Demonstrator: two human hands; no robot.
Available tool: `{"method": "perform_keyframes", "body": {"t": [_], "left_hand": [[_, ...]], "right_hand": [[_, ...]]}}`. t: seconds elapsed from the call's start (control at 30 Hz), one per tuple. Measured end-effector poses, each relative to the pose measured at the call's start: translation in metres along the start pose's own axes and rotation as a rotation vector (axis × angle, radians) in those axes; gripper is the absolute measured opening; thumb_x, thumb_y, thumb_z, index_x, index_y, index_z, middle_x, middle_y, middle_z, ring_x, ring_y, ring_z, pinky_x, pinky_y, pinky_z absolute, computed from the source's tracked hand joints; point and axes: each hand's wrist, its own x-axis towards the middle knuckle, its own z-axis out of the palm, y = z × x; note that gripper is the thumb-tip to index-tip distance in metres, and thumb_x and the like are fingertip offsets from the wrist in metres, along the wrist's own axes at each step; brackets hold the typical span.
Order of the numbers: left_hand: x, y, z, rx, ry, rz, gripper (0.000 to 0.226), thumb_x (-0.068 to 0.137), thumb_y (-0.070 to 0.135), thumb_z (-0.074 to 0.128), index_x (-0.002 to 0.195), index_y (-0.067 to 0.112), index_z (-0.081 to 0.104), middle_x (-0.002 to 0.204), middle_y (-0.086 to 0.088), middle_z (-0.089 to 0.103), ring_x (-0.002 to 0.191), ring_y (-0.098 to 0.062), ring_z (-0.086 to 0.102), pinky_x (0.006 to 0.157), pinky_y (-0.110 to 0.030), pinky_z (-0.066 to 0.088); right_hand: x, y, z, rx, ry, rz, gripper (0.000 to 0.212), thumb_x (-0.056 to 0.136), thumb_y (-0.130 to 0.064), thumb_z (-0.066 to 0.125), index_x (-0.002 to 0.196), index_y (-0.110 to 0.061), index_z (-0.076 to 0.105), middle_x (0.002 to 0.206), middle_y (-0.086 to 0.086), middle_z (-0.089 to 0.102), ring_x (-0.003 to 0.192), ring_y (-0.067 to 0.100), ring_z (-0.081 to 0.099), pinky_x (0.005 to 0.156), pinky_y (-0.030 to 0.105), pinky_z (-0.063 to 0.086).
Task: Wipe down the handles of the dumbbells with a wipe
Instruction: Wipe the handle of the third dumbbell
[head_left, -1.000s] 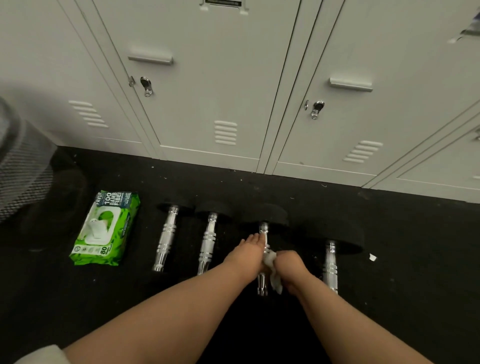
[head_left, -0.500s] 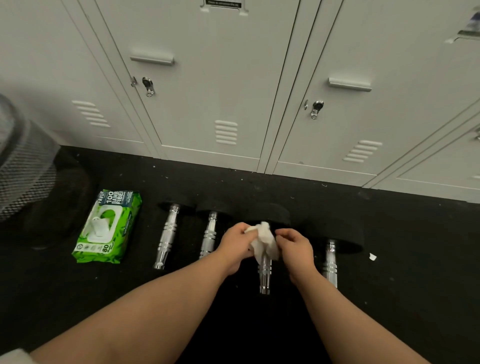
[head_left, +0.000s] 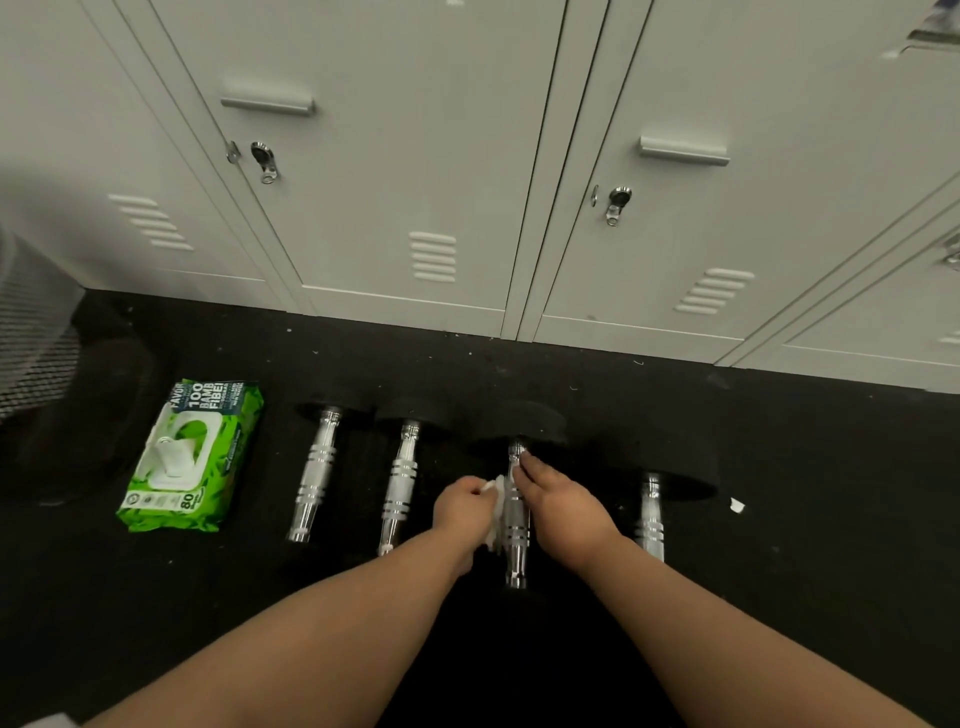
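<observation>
While wipes pack (head_left: 189, 457) lies left — lockers (head_left: 415, 171) stand behind dumbbells (head_left: 317, 473).

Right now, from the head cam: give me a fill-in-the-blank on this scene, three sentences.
1. The floor holds ____ chrome-handled dumbbells with black ends.
2. The left hand grips a crumpled white ____ against the third dumbbell handle.
3. The green wipes pack lies to the ____ of the dumbbell row.

Missing: four; wipe; left

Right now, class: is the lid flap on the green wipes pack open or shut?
Open. The white flap on the wipes pack stands lifted from its oval frame rather than lying flush with it.
</observation>
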Motion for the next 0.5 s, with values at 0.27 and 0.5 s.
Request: {"method": "perform_keyframes", "body": {"t": [0.27, 0.5], "left_hand": [[-0.006, -0.004, 0.000, -0.315, -0.309, -0.153, 0.023, 0.098, 0.016, 0.048, 0.100, 0.012, 0.070, 0.089, -0.009, 0.070, 0.079, -0.022, 0.065, 0.069, -0.033, 0.051], [-0.001, -0.012, -0.006, -0.008, -0.185, -0.092, 0.020, 0.086, 0.011, 0.058, 0.072, 0.016, 0.071, 0.078, -0.010, 0.072, 0.071, -0.023, 0.066, 0.070, -0.035, 0.054]], "right_hand": [[-0.002, -0.011, 0.011, 0.011, -0.049, 0.033, 0.067, 0.099, -0.012, 0.036, 0.150, -0.006, -0.007, 0.158, 0.013, -0.015, 0.148, 0.017, 0.009, 0.107, 0.022, 0.035], [-0.003, -0.012, 0.014, 0.073, -0.063, 0.024, 0.072, 0.095, -0.009, 0.038, 0.149, -0.005, -0.010, 0.157, 0.013, -0.021, 0.148, 0.021, -0.003, 0.119, 0.027, 0.019]]}}
